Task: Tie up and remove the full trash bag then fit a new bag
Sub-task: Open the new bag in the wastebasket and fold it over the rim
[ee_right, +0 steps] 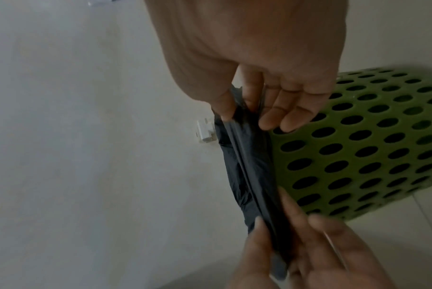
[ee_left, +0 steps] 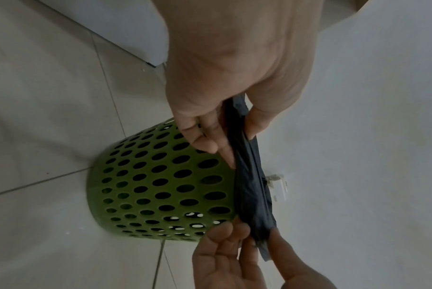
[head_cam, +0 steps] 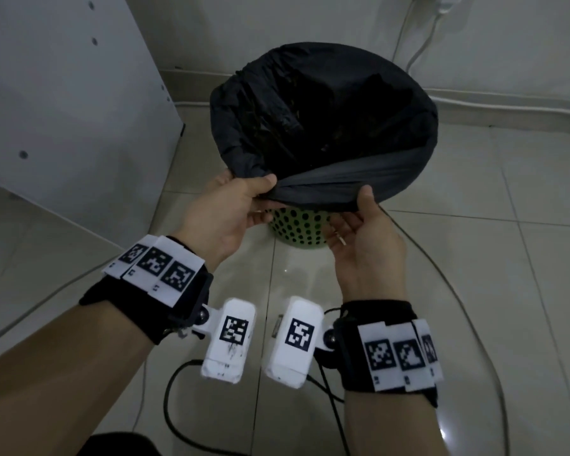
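Note:
A black trash bag point(head_cam: 323, 126) lines a green perforated bin point(head_cam: 297, 228) on the tiled floor, its rim folded over the bin's top. My left hand point(head_cam: 262, 196) pinches the near edge of the bag between thumb and fingers. My right hand point(head_cam: 356, 209) pinches the same edge a little to the right. The stretch between them is pulled taut, off the rim. In the left wrist view the left hand point(ee_left: 234, 125) grips the bag edge point(ee_left: 252, 185) beside the bin point(ee_left: 160, 185). In the right wrist view the right hand point(ee_right: 247, 103) pinches the edge point(ee_right: 249, 166) with thumb and forefinger.
A white cabinet point(head_cam: 63, 93) stands close on the left. The wall runs just behind the bin, with a white cord point(head_cam: 422, 44) hanging down it. Cables point(head_cam: 441, 274) trail across the tiles to the right of the bin and below my wrists.

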Available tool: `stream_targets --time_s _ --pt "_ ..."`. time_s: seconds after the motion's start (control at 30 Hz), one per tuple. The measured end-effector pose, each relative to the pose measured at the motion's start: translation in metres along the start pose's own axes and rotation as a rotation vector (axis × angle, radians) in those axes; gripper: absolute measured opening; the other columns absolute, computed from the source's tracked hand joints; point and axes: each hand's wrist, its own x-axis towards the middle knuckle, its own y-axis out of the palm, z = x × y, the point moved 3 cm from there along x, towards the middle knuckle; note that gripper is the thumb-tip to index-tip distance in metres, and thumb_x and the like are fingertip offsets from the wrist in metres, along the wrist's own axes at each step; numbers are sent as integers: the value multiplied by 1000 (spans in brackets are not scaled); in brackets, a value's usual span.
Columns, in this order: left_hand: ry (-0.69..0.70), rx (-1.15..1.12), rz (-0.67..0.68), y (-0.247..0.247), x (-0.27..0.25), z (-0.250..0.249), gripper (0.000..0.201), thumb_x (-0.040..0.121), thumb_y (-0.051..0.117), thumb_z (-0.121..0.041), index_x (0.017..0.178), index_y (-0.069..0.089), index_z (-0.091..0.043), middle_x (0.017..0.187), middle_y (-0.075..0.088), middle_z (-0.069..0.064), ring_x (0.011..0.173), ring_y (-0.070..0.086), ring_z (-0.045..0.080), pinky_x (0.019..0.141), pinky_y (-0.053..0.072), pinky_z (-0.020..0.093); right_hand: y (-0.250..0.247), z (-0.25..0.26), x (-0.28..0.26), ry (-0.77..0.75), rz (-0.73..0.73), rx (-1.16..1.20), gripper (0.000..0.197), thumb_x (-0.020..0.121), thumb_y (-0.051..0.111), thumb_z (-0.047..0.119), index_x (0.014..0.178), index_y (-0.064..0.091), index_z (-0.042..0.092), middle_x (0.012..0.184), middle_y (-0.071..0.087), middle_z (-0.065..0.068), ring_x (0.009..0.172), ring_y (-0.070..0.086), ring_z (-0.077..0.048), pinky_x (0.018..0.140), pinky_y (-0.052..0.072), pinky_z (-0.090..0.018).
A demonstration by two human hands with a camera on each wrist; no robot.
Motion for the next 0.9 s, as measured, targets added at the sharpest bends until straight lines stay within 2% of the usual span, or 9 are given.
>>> stream_targets --time_s 0.07,0.17,0.23,0.33,0.4,0.5,0.63,0.77,0.9 --pt "7 -48 -36 -1 3 0 41 93 65 -12 133 54 -4 102 72 7 77 69 21 57 56 29 6 -4 0 -4 -19 -25 20 95 66 29 91 66 10 65 60 0 57 55 -13 58 50 -29" --pt "-44 -86 -5 1 2 5 46 91 70 -26 132 58 -10 114 72 8 90 71 22 70 61 36 13 -13 -3 -29 -11 -78 22 97 65 29 82 64 13 66 57 0 60 51 -14 66 47 -31" --pt "-59 -40 44 3 0 9 49 89 71 -31 133 58 -12 121 71 9 98 73 23 76 61 39 15 -18 -5 -27 49 -85 20 97 64 29 87 65 12 72 59 -2 66 53 -15 69 49 -31" --pt "-45 -64 74 4 0 9 39 95 64 -20 131 59 -7 117 72 11 93 74 23 78 61 37 11 -26 -7 36 198 57 13 99 57 17 103 65 9 87 66 -6 81 61 -18 74 53 -31" --pt "-62 -89 109 6 -2 6 34 96 60 -12 128 60 -1 113 72 16 90 75 26 76 61 34 5 -32 -5 83 238 146 17 96 52 7 109 63 7 96 68 -9 88 64 -22 76 56 -34" --pt "-103 -75 156 8 -5 5 27 97 56 -6 122 61 4 108 72 20 87 75 27 75 62 31 2 -34 0 115 166 96 14 93 59 1 106 66 1 90 68 -13 73 65 -21 64 58 -32" --pt "-137 -27 198 4 -10 0 21 98 54 -12 112 65 -1 96 74 19 86 75 28 82 62 37 0 -28 1 159 47 76 8 90 63 -2 96 67 1 75 65 -9 55 57 -14 50 53 -26" --pt "-188 35 159 -6 -11 -3 30 98 55 -31 112 63 -5 84 76 18 79 75 33 84 60 47 0 -25 2 131 35 32 10 90 62 -2 96 68 4 83 66 -8 59 59 -14 50 52 -25" --pt "-158 135 162 -9 -12 2 35 96 59 -42 115 66 -13 91 78 11 92 75 27 82 61 42 4 -21 4 110 117 40 15 91 55 -6 98 67 0 87 67 -13 69 64 -19 56 56 -28"
